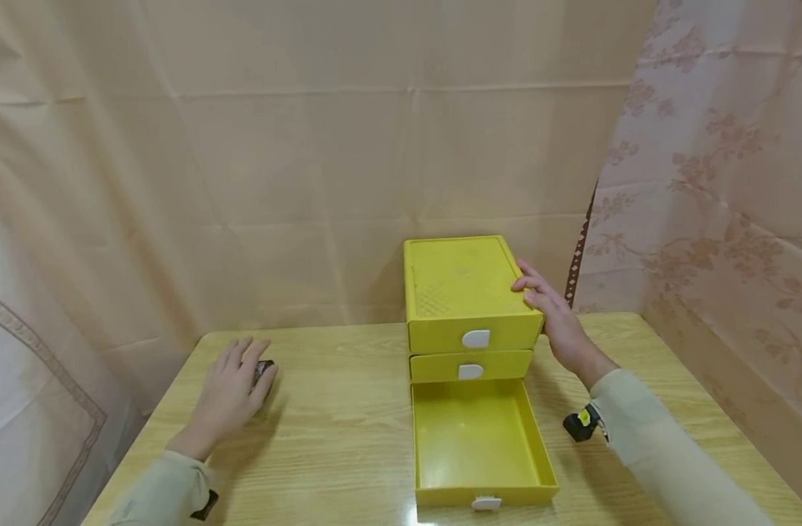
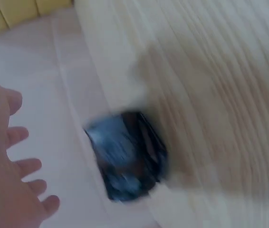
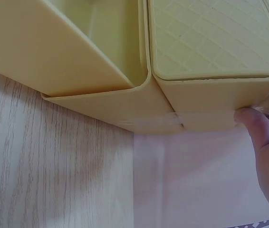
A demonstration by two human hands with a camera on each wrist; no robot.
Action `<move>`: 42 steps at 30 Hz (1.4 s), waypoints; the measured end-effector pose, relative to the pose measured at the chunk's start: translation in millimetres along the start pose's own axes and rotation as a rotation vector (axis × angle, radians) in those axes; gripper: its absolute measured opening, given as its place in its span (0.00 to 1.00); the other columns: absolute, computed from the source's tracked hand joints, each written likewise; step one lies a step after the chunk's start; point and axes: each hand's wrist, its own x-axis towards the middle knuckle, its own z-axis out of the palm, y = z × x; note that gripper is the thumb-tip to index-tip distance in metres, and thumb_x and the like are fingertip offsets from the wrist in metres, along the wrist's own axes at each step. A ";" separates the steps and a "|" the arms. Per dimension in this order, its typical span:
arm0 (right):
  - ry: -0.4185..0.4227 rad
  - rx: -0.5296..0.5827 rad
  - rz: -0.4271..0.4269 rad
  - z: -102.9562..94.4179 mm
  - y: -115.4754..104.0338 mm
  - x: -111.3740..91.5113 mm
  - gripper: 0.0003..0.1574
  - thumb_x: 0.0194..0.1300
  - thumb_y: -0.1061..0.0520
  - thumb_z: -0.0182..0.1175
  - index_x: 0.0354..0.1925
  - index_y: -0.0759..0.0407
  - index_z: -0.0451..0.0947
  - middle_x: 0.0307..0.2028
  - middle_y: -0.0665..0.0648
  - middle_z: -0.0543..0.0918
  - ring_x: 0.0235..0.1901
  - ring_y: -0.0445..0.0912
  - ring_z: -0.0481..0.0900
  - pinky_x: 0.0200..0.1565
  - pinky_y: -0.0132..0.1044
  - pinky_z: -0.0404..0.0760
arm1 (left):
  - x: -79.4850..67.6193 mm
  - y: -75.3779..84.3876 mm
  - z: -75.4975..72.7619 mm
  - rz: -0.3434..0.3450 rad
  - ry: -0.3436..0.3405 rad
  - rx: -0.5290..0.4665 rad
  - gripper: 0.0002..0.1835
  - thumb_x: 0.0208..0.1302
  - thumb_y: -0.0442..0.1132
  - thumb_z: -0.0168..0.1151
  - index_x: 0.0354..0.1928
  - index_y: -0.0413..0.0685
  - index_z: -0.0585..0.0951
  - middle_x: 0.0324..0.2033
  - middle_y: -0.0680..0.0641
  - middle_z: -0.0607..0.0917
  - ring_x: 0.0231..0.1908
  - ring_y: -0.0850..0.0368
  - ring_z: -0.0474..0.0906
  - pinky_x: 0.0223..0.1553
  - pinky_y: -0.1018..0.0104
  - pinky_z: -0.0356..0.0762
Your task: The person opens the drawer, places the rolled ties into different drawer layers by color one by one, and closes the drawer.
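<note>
A yellow cabinet of stacked drawers (image 1: 463,281) stands on the wooden table; its bottom drawer (image 1: 486,497) is pulled out and bare inside, the upper two pushed in. My right hand (image 1: 564,325) rests on the cabinet's upper right edge. In the right wrist view, the thumb (image 3: 253,121) touches its side wall. At the left, my left hand (image 1: 225,394) is beside and partly over a small, shiny, dark packet (image 1: 263,371). The left wrist view shows the blurred packet (image 2: 125,156) apart from the spread fingers (image 2: 27,166).
A beige curtain (image 1: 296,183) hangs behind the wooden table (image 1: 335,431). Flowered cloth (image 1: 723,197) covers the right side, and a pale cloth (image 1: 33,409) hangs at the left. White tabs (image 1: 476,338) mark the drawer fronts.
</note>
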 end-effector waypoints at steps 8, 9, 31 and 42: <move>0.012 0.010 -0.003 0.0 1.0 -0.6 0.20 0.77 0.46 0.39 0.50 0.60 0.66 0.74 0.46 0.45 0.72 0.47 0.40 0.63 0.59 0.48 | 2.1 -29.9 -10.2 -0.298 -0.173 -0.078 0.37 0.74 0.58 0.33 0.69 0.33 0.57 0.65 0.20 0.51 0.62 0.21 0.48 0.50 0.23 0.51; 0.013 0.009 -0.002 0.1 0.9 -0.8 0.20 0.77 0.46 0.39 0.50 0.60 0.66 0.74 0.46 0.45 0.72 0.47 0.40 0.63 0.59 0.49 | 1.9 -32.2 -10.3 -0.329 -0.192 -0.086 0.38 0.74 0.59 0.31 0.70 0.32 0.56 0.65 0.20 0.50 0.62 0.21 0.47 0.49 0.23 0.51; -0.009 0.016 0.006 4.0 -1.6 3.0 0.22 0.77 0.45 0.38 0.52 0.60 0.65 0.74 0.45 0.44 0.72 0.47 0.41 0.62 0.60 0.53 | 0.5 -62.7 -5.5 -0.569 -0.493 -0.311 0.45 0.73 0.61 0.23 0.68 0.23 0.33 0.63 0.15 0.37 0.62 0.19 0.35 0.58 0.28 0.44; -0.004 -0.003 -0.028 3.1 -0.7 1.6 0.20 0.76 0.46 0.39 0.50 0.60 0.66 0.74 0.47 0.45 0.72 0.45 0.39 0.64 0.61 0.42 | 1.9 -55.7 1.9 -0.467 -0.567 -0.145 0.38 0.76 0.51 0.30 0.60 0.12 0.49 0.53 0.11 0.56 0.55 0.16 0.54 0.54 0.31 0.58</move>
